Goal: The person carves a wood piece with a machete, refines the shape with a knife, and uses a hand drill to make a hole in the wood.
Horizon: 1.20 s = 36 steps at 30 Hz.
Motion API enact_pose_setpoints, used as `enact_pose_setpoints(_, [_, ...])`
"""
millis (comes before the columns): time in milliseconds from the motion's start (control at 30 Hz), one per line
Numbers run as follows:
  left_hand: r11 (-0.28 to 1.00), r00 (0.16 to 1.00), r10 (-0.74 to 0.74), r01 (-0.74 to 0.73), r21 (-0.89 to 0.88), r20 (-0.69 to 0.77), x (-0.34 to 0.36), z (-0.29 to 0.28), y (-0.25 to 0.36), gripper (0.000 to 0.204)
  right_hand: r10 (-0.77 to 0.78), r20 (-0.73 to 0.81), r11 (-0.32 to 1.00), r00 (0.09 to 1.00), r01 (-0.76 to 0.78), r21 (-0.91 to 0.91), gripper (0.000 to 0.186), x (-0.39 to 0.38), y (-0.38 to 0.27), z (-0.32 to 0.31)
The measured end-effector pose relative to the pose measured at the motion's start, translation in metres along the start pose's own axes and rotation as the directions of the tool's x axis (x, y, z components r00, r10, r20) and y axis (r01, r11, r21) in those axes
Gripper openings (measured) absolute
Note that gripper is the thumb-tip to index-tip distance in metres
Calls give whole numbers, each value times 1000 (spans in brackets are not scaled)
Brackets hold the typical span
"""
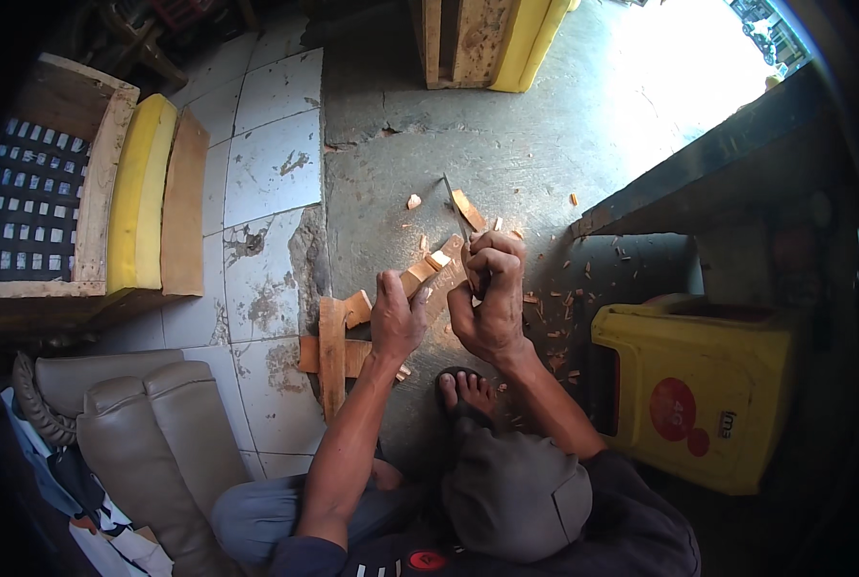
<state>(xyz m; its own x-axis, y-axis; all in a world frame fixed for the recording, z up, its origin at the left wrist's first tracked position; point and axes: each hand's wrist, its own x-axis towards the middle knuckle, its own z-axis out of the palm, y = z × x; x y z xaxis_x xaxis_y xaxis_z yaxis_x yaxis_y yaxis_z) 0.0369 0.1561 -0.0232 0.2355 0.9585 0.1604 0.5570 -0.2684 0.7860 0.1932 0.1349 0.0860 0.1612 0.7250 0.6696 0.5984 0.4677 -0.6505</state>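
My left hand point(397, 315) is closed around the near end of a flat, light-brown wood piece point(443, 288), which slants away to the right. Closed in a fist beside it, my right hand point(490, 296) grips a knife-like tool whose long, narrow dark blade point(455, 204) points away from me; its handle is hidden by the fingers. The blade lies close to the wood's far end, and I cannot tell whether they touch. Beside my left hand, several rough wood offcuts point(332, 346) lie crossed on the floor. A curved wood chip point(468, 210) rests right of the blade.
Wood chips point(533, 306) are scattered over the concrete floor point(401, 154). A yellow plastic stool point(699, 385) lies at right under a dark ledge point(699, 173). At left are a yellow-padded wooden frame point(141, 192) and brown cushions point(165, 423). My sandalled foot point(468, 392) is close below my hands.
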Motion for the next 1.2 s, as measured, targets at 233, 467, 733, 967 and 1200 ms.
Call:
enact_pose_setpoints(233, [1000,1000,-1,1,1,0,1,-1,2,41,26,1,999,1000,-26,22,47,-1,0,0])
enact_pose_setpoints(467, [1000,1000,-7,7,-7,1,0,-1,2,41,28,-27,999,999,-28,23,50,2,4,0])
enact_pose_setpoints(733, [1000,1000,-15,15,-7,15,1,-1,2,40,37,-34,998,999,-35,61,50,5,7,1])
enact_pose_setpoints(967, [999,999,-42,42,-8,20,1,-1,3,42,24,-28,999,999,-23,34,49,7,5,1])
enact_pose_setpoints(1200, [1000,1000,-19,19,8,7,-1,-2,-1,44,233,-257,971,938,-237,18,38,-8,25,-27])
